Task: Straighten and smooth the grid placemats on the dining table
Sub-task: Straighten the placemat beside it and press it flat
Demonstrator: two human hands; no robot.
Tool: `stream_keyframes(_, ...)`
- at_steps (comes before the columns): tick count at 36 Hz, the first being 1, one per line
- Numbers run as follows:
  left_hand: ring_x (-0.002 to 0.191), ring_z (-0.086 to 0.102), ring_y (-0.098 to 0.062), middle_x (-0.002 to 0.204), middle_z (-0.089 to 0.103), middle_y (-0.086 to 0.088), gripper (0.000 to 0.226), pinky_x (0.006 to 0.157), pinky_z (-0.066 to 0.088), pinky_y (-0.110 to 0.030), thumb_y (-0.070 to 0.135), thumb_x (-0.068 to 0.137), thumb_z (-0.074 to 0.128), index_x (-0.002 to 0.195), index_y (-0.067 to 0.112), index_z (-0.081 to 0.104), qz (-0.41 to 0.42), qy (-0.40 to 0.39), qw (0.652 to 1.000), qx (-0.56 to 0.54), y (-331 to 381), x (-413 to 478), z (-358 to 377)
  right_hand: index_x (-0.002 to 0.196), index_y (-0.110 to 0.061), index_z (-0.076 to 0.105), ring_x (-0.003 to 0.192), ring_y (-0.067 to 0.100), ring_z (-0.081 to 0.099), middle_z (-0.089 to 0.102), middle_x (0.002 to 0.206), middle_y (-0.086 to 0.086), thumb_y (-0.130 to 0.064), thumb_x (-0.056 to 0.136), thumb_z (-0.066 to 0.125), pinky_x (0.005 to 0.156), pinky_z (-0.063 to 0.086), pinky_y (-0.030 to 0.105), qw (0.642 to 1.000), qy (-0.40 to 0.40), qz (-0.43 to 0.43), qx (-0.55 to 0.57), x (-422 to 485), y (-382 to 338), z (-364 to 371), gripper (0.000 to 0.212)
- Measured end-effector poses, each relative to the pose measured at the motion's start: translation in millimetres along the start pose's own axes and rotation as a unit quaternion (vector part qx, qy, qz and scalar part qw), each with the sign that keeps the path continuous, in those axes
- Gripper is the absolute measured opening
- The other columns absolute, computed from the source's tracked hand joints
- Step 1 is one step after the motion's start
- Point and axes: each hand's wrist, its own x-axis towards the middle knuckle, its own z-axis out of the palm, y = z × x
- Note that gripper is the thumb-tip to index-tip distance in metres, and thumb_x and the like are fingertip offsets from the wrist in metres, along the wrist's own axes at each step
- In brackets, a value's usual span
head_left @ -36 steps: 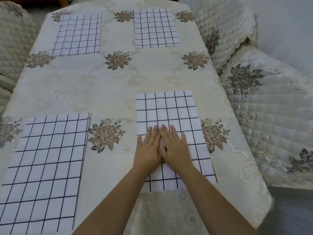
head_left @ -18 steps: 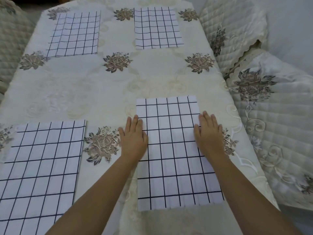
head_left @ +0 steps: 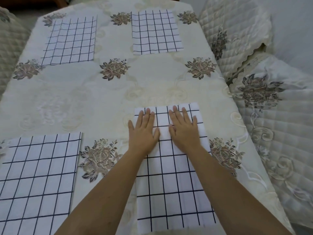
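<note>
Several white placemats with a dark grid lie on the cream floral tablecloth [head_left: 105,99]. The near right placemat [head_left: 174,192] lies flat in front of me. My left hand [head_left: 144,133] and my right hand [head_left: 183,131] press flat on its far half, fingers straight, side by side with a small gap between them. Another placemat [head_left: 37,180] lies at the near left. Two more sit at the far end, one at the far left [head_left: 71,41] and one at the far right [head_left: 155,33].
Quilted cream chair covers with floral embroidery stand along the right side [head_left: 271,116] and at the far right [head_left: 237,31]. Another padded chair back shows at the left edge [head_left: 10,39]. The table's right edge drops off close to the near right placemat.
My hands slid from the middle of the near right placemat out to its side edges, then came back together on its far half. The placemat lies flatter.
</note>
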Motion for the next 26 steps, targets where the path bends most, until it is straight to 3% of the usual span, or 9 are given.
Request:
stream_keyframes(5,0.144,-0.013,-0.011,0.157,-0.013,0.01,0.06,0.114,0.001,-0.054,0.045,0.097,0.02,0.149,0.028,-0.004,-0.032,0.003,0.999,0.002,-23.2,8.6,-7.5,0.148,-0.025,0.018,0.146,0.022,0.011,0.011,0.158,-0.005,-0.042,0.09,0.005,0.112,0.012,0.057,0.998,-0.007,0.056,-0.018,8.2,34.9,-9.9,0.062)
stream_keyframes(9,0.144,-0.013,-0.01,0.157,-0.013,0.009,0.06,0.115,-0.002,-0.051,0.044,0.097,0.02,0.149,0.027,-0.004,-0.051,0.007,0.999,-0.002,-36.6,7.6,-11.3,0.149,-0.028,0.005,0.146,0.016,-0.003,-0.004,0.158,-0.009,-0.037,0.099,0.018,0.115,0.002,0.053,0.994,-0.01,0.106,-0.008,8.4,65.3,-16.8,0.053)
stream_keyframes(18,0.145,-0.009,-0.012,0.158,-0.007,0.008,0.055,0.117,-0.002,-0.046,0.037,0.099,0.02,0.15,0.023,0.001,-0.077,0.028,0.996,-0.039,-51.5,-27.3,-7.6,0.149,-0.023,0.015,0.146,0.018,0.004,0.006,0.158,-0.006,-0.034,0.098,0.022,0.115,0.006,0.05,0.991,0.004,0.132,0.013,-23.5,90.1,-21.6,0.052)
stream_keyframes(26,0.144,-0.011,-0.008,0.157,-0.008,0.011,0.082,0.116,-0.008,-0.041,0.06,0.075,-0.002,0.149,0.025,0.003,-0.084,0.029,0.995,-0.051,-56.0,-86.4,-0.4,0.148,-0.023,0.02,0.146,0.018,0.006,0.01,0.158,-0.006,-0.051,0.085,0.007,0.115,0.006,0.049,0.988,0.016,0.143,0.047,-81.4,89.9,-20.9,0.071)
